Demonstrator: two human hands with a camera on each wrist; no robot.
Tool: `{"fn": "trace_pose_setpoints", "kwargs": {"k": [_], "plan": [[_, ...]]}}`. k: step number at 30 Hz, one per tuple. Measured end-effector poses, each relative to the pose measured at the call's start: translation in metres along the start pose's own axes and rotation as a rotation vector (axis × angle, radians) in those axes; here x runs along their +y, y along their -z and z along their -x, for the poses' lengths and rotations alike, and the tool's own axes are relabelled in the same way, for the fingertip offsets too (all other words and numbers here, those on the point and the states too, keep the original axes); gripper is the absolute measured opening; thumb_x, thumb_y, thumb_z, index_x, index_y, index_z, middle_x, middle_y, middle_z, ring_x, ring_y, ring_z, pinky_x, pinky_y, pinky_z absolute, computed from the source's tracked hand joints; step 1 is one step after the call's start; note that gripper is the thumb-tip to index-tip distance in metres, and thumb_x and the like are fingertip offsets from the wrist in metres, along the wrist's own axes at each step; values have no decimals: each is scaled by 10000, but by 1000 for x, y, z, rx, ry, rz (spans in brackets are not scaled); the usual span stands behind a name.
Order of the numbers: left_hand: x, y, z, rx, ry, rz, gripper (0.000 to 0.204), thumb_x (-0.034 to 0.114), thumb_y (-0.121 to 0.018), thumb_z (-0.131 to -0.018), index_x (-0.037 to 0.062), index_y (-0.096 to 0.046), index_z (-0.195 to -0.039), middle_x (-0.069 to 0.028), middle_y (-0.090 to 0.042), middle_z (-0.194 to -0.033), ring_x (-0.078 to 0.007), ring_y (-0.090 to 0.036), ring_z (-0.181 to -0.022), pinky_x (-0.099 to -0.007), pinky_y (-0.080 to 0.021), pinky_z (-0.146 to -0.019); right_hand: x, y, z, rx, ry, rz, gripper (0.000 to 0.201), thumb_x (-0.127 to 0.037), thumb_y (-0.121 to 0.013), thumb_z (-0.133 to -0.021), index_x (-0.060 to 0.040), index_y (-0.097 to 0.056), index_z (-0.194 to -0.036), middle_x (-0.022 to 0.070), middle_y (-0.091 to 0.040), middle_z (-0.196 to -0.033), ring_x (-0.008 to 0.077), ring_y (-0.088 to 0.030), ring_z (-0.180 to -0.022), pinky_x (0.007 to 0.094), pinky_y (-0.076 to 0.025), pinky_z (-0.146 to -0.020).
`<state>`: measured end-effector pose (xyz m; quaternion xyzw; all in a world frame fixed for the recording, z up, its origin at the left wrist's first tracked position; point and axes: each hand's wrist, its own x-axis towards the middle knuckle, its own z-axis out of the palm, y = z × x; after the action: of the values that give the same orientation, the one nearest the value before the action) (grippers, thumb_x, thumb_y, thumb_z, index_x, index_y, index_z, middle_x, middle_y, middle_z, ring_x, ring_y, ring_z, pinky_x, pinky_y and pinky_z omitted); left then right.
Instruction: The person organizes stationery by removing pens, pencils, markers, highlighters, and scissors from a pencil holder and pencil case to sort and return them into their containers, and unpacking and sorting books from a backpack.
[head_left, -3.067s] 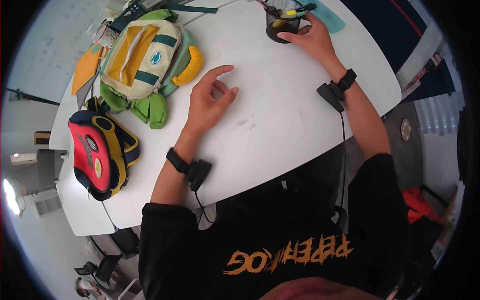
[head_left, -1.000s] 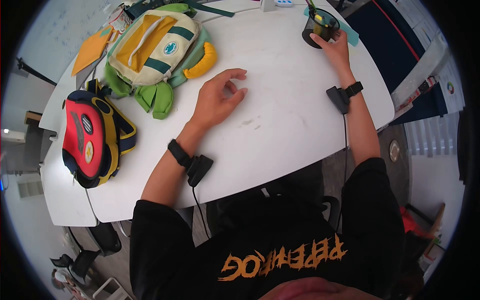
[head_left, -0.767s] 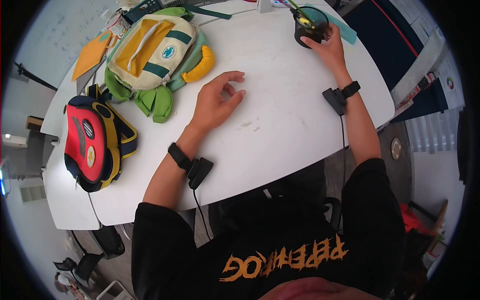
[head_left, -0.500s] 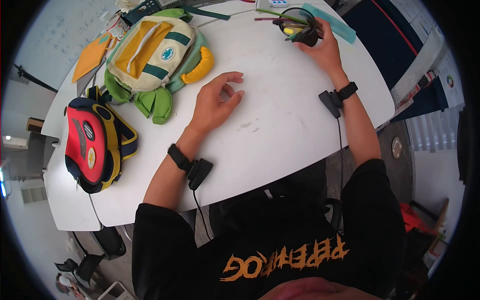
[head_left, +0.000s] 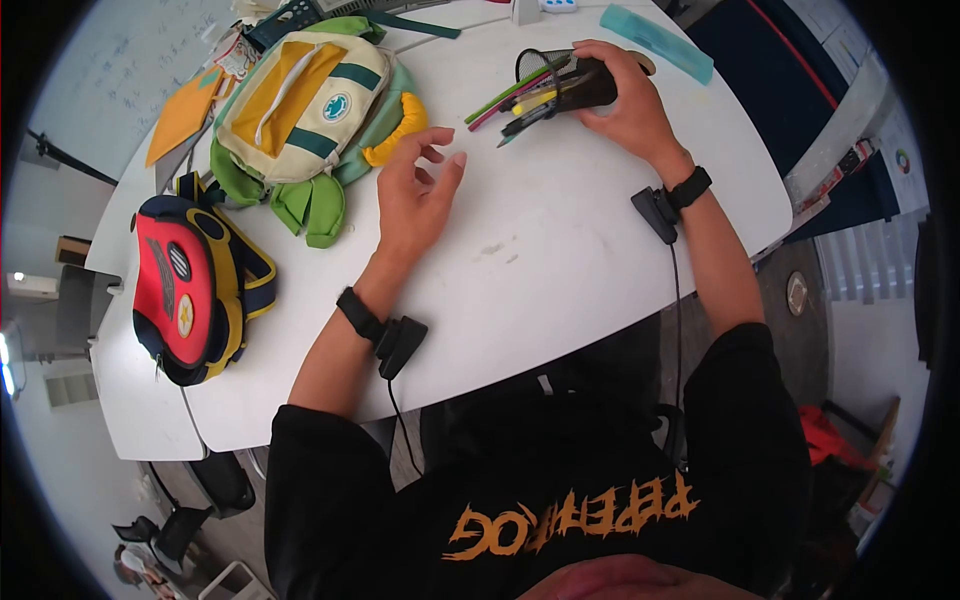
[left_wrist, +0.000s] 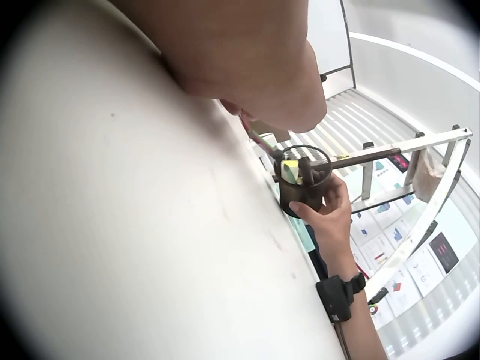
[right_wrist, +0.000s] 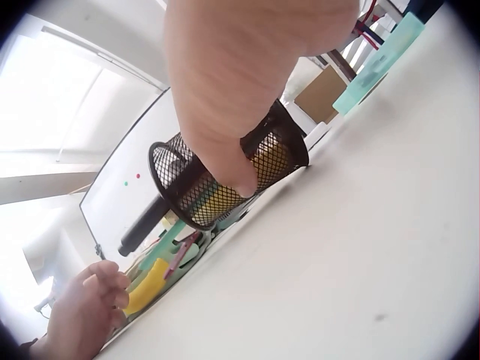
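The right hand (head_left: 632, 108) grips a black mesh pen cup (head_left: 585, 88) around its side, the cup tipped over with its mouth toward the left hand. Pens and pencils (head_left: 510, 100) stick out of that mouth. In the right wrist view the thumb presses the mesh cup (right_wrist: 277, 142), and a thick dark marker (right_wrist: 144, 225) juts from it. The left hand (head_left: 412, 200) is held over the table, fingers loosely bent, holding nothing, a short way left of the pen tips. From the left wrist, the cup (left_wrist: 300, 196) shows beyond the left hand (left_wrist: 247, 60).
A cream, green and yellow backpack (head_left: 300, 105) lies at the back left of the white table (head_left: 520, 290). Nearer stands a red and navy backpack (head_left: 180, 285). A teal case (head_left: 657, 43) lies behind the right hand, an orange envelope (head_left: 182, 115) at the far left.
The right hand has brought the cup leftward and nearer, tipping it from upright onto its side. The left hand has shifted slightly left and up. The teal case is now uncovered.
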<state>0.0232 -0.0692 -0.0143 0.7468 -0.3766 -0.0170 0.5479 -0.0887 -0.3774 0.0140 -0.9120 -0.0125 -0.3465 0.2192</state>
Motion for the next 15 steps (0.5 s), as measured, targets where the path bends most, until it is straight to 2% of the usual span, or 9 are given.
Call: {"fn": "trace_pose_setpoints", "kwargs": {"k": [2, 4, 5, 7, 11, 15], "plan": [[-4, -1, 2, 52, -54, -32, 319, 147, -777, -962, 55, -689, -1255, -23, -710, -1219, -114, -623, -996, -271, -497, -774, -3, -2, 2, -39, 10, -12, 714, -40, -867, -720, -137, -584, -1369, 52, -616, -1449, 301, -593, -1338, 384, -499, -1132], [-7, -1, -1, 101, -136, -90, 345, 167, -798, -942, 70, -687, -1254, -50, -687, -1287, -175, -615, -1120, -330, -496, -889, -5, -3, 1, -74, 29, -18, 715, -31, -863, -716, -136, -584, -1365, 44, -607, -1461, 297, -591, -1341, 380, -498, -1139], [-7, 0, -2, 101, -141, -89, 345, 167, -798, -942, 70, -687, -1254, -50, -687, -1287, -175, -615, -1120, -330, -496, -889, -7, -3, 2, -89, 39, -51, 717, -23, -861, -713, -138, -585, -1364, 44, -606, -1457, 297, -591, -1337, 378, -495, -1143], [-8, 1, -3, 99, -201, -168, 395, 176, -811, -925, 80, -676, -1283, -77, -665, -1371, -229, -610, -1210, -365, -474, -985, -11, -1, 0, -102, 55, -81, 719, -14, -860, -711, -140, -585, -1364, 45, -605, -1453, 298, -592, -1333, 376, -492, -1147], [-8, -1, 0, 72, -189, -143, 468, 193, -832, -902, 80, -652, -1319, -102, -647, -1434, -268, -595, -1302, -388, -456, -1054, -21, 0, 1, -202, 80, -178, 723, -8, -861, -701, -127, -591, -1361, 69, -603, -1429, 294, -587, -1331, 372, -469, -1168], [-5, -3, -2, 28, -181, -171, 638, 244, -894, -837, 70, -621, -1387, -136, -597, -1501, -302, -566, -1378, -425, -433, -1152, -28, 0, 0, -283, 91, -314, 722, -34, -866, -690, -114, -600, -1357, 81, -599, -1414, 282, -581, -1330, 363, -440, -1187]]}}
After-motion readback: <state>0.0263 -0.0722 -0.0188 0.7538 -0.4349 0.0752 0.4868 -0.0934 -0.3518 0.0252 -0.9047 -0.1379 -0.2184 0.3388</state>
